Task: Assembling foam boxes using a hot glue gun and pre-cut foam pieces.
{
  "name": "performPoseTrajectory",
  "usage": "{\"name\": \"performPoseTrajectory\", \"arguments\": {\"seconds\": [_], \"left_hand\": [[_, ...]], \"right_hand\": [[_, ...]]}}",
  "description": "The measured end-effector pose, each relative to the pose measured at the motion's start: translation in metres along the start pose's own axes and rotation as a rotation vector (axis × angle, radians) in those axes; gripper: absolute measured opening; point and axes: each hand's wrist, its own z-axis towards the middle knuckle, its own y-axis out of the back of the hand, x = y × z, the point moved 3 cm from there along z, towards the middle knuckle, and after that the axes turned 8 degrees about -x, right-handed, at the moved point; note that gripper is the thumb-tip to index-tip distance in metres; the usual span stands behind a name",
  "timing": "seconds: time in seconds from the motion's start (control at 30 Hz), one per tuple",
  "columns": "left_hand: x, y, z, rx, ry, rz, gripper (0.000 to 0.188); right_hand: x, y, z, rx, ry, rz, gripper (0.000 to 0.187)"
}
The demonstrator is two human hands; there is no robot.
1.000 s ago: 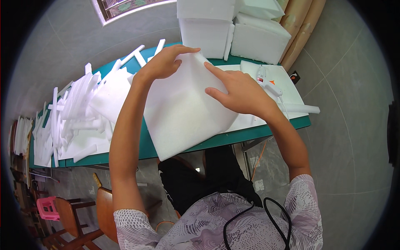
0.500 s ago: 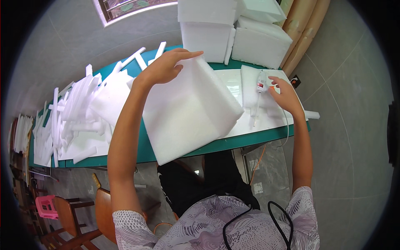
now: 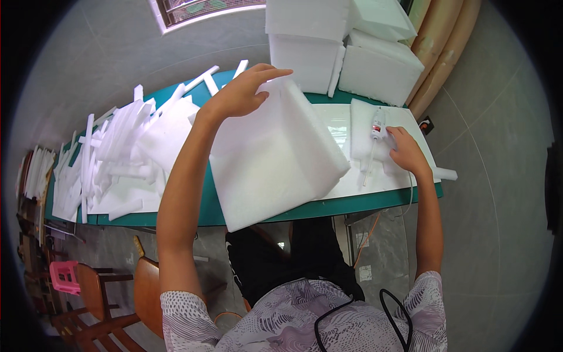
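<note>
White foam fills most of what we see. Low in the frame sit our patterned sleeves and, at lower left, a wooden chair [image 3: 111,293] and a pink stool [image 3: 65,276]. In the centre, we steady a large folded foam sheet [image 3: 270,161] that overhangs the near edge of the green table [image 3: 375,202]; our left hand [image 3: 243,91] lies across its top edge, fingers spread and pressing, apparently so that the springy sheet cannot unfold or slide off. To the right, our right hand [image 3: 404,149] is curled around the handle of a hot glue gun [image 3: 375,130], whose nozzle end rests on a smaller foam pad [image 3: 366,120], probably to keep it off the tabletop. Left of centre, loose foam strips and offcuts [image 3: 117,158] are heaped along the table. At the top, stacked foam blocks [image 3: 340,47] stand beside tan rolls [image 3: 446,53].
</note>
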Motion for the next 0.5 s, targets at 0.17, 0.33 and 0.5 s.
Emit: {"name": "performPoseTrajectory", "arguments": {"seconds": [0.17, 0.33, 0.5], "left_hand": [[0.001, 0.002, 0.000, 0.054, 0.061, 0.012, 0.062], [0.005, -0.001, -0.001, 0.053, 0.007, 0.001, 0.064], [0.002, -0.003, -0.002, 0.019, -0.039, 0.029, 0.061]], "right_hand": [[-0.005, -0.006, 0.007, -0.022, 0.014, -0.057, 0.052], [-0.008, -0.011, 0.016, 0.044, -0.008, -0.086, 0.050], [-0.009, -0.011, 0.013, -0.021, 0.017, -0.120, 0.046]]}}
